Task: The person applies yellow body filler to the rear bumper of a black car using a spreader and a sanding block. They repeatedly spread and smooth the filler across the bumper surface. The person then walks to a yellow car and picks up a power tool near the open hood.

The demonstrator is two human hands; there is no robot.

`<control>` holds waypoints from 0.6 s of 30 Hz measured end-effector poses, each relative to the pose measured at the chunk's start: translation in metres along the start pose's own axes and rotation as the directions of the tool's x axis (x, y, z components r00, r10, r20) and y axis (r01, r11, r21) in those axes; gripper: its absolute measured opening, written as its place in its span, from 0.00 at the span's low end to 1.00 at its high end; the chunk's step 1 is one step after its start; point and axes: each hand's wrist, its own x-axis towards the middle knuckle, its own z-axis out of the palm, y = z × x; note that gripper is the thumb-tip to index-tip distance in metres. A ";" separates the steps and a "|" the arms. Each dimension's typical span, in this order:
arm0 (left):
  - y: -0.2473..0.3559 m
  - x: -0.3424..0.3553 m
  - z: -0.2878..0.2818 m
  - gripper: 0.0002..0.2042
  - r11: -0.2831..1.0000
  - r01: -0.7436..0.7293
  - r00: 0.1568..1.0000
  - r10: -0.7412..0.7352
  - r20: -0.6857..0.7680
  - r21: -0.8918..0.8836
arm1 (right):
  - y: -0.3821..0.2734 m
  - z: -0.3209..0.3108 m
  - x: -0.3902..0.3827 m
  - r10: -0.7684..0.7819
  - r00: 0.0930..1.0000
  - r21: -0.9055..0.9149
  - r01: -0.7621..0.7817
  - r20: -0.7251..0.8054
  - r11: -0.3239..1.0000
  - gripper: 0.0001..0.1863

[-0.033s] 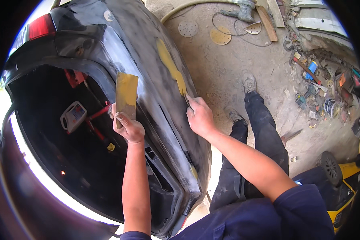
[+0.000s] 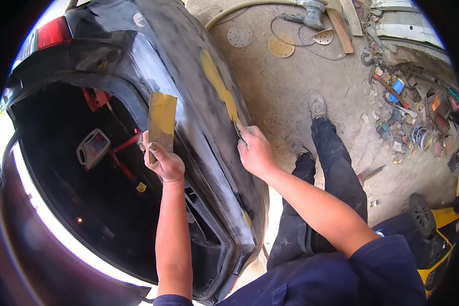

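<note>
My left hand [image 2: 163, 164] holds upright a flat mixing board [image 2: 161, 120] coated with yellow paste. My right hand [image 2: 255, 150] grips a thin dark spreader [image 2: 239, 131], mostly covered by the fingers, at the lower end of a yellow filler streak [image 2: 214, 79] on the sanded grey rear side of the car [image 2: 183, 76]. A smaller yellow patch [image 2: 247, 220] shows lower on the same panel. Left of the board is the open trunk [image 2: 51, 168], with a white jug [image 2: 94, 147] and red metal tools [image 2: 121, 136] inside. The red tail light [image 2: 53, 33] is at the upper left.
On the dusty floor [image 2: 341, 86] lie a sander [image 2: 311, 14] with hose, sanding discs [image 2: 281, 46] and wood offcuts [image 2: 340, 30]. A heap of scrap and tools [image 2: 413, 115] fills the right side, above a yellow-and-black wheeled machine [image 2: 438, 245]. My legs [image 2: 334, 168] stand beside the car.
</note>
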 end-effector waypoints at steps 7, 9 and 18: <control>0.004 0.001 0.001 0.34 1.000 -0.023 0.999 0.022 0.041 0.002 | 0.002 -0.049 -0.012 -0.075 0.991 0.165 0.056 0.108 0.985 0.22; 0.005 0.001 0.001 0.34 0.999 -0.029 0.999 0.028 0.043 0.031 | 0.015 -0.051 0.010 0.107 0.992 0.121 -0.115 0.073 0.986 0.22; 0.007 0.002 0.004 0.34 0.994 -0.038 0.999 0.036 0.029 0.106 | 0.010 -0.030 0.075 0.360 0.888 -0.061 -0.358 0.286 0.932 0.17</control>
